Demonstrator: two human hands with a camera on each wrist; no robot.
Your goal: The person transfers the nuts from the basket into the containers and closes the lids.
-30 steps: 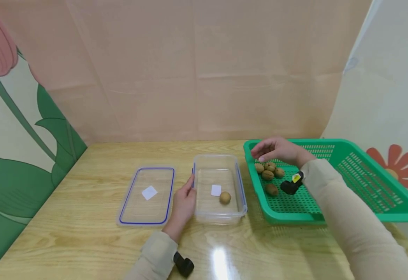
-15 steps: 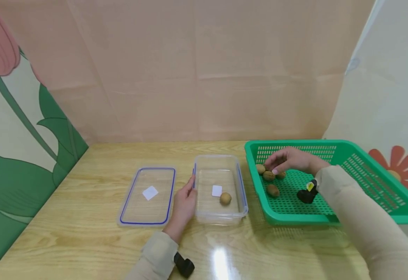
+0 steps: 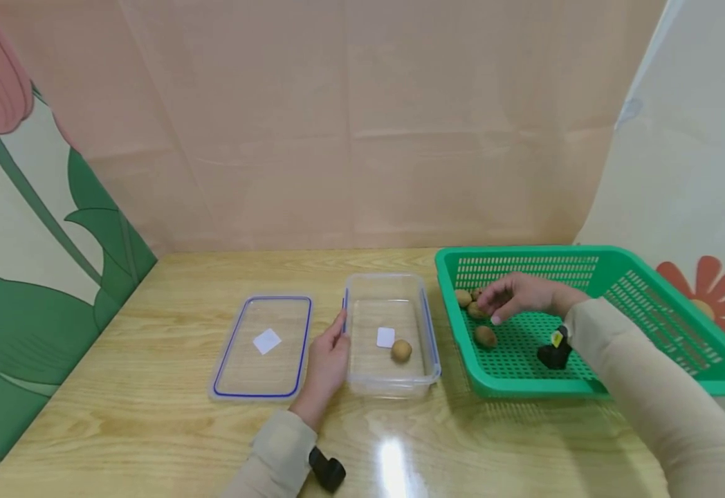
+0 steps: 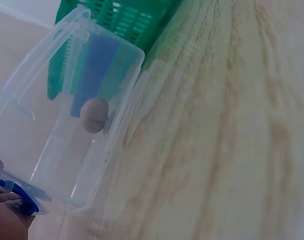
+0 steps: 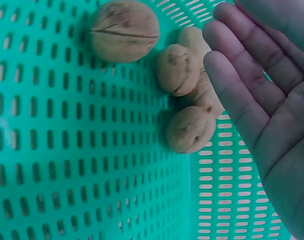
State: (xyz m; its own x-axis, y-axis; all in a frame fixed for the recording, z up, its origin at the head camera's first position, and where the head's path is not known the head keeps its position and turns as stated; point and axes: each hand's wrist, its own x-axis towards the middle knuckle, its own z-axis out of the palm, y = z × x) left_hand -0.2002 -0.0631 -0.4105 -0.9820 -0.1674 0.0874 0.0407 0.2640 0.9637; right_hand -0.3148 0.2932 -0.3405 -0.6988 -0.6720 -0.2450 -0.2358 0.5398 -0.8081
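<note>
My left hand (image 3: 326,360) rests along the left side of a clear plastic food container (image 3: 387,382), its fingers touching the wall by the blue-edged clip (image 4: 21,197). Inside the container lies one walnut (image 3: 401,351) beside a white square label (image 3: 385,337). My right hand (image 3: 518,296) hovers within the green basket (image 3: 539,389), fingers extended and holding nothing. Close to those fingers several walnuts (image 5: 178,70) cluster in the basket's corner. A single walnut (image 5: 125,31) sits apart from the cluster. In the head view my right hand partly hides the cluster.
A clear lid (image 3: 257,377) with a blue seal lies flat on the wooden table (image 3: 151,415), left of the container. The basket stands to the container's right with a narrow gap. Behind the table hangs a pinkish sheet (image 3: 350,138).
My right hand has come down from above the basket's left rim, moved right, and is now low beside the walnuts. My left hand and the container have stayed in place.
</note>
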